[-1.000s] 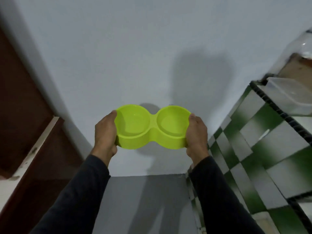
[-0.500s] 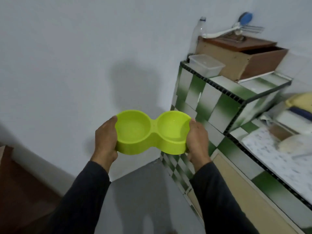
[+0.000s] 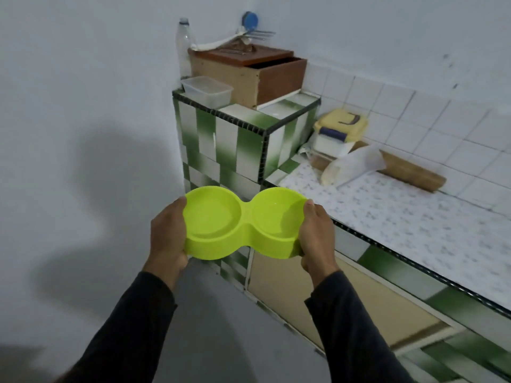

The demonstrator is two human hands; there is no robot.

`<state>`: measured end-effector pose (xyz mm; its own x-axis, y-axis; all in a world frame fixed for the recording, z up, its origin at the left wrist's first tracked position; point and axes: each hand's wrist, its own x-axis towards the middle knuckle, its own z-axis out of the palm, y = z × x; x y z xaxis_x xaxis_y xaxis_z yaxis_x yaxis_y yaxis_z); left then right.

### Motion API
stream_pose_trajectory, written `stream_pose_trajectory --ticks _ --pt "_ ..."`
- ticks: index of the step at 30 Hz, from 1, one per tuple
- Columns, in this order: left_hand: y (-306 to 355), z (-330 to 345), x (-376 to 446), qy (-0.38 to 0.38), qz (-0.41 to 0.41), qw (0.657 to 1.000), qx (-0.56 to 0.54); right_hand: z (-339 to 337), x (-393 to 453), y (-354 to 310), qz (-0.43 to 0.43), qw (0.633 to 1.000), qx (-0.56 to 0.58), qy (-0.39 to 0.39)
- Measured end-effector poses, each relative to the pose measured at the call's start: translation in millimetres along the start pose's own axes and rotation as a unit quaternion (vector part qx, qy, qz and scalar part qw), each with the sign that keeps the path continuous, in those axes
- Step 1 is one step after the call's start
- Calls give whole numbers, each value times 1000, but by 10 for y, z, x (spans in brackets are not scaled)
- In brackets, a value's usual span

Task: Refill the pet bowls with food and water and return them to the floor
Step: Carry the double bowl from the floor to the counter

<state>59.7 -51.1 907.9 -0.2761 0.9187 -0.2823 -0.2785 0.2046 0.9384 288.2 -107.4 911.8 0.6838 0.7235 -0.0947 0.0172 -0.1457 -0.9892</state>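
Risk assessment: the double pet bowl (image 3: pixel 244 222) is carried in mid-air, level, over the floor and just short of the bench (image 3: pixel 414 225) edge. Both of its 2 wells look empty; the right well may hold a trace of water, which cannot be confirmed. Judged hazards from here:

1. A drop. The hold is at the 2 end walls only, with nothing under the middle. If either side slackens, the bowl would tip and fall to the floor.
2. A knock. The bench lip lies at 3 o'clock of the bowl, close by. Swinging it across too low could strike the tiled edge.
3. Clutter. A plastic bag (image 3: pixel 356 164) and stacked containers (image 3: pixel 340 131) sit at the back of the bench, at 1 o'clock from the bowl. Setting down too far in could shove them.

Fingers: the left hand (image 3: pixel 168 239) grips the 9 o'clock end, thumb on the rim, fingers curled beneath. The right hand (image 3: pixel 315 236) grips the 3 o'clock end likewise. Neither hand holds anything else.
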Motion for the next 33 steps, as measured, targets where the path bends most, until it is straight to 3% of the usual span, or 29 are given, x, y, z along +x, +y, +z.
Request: stream_pose_trajectory --ticks 21,33 --pt "-1411 1788 -2589 -196 -63 975 89 -3688 -607 598 37 978 17 206" --pt "-2127 2748 -3770 -293 -87 944 121 -5299 -778 967 75 950 11 304"
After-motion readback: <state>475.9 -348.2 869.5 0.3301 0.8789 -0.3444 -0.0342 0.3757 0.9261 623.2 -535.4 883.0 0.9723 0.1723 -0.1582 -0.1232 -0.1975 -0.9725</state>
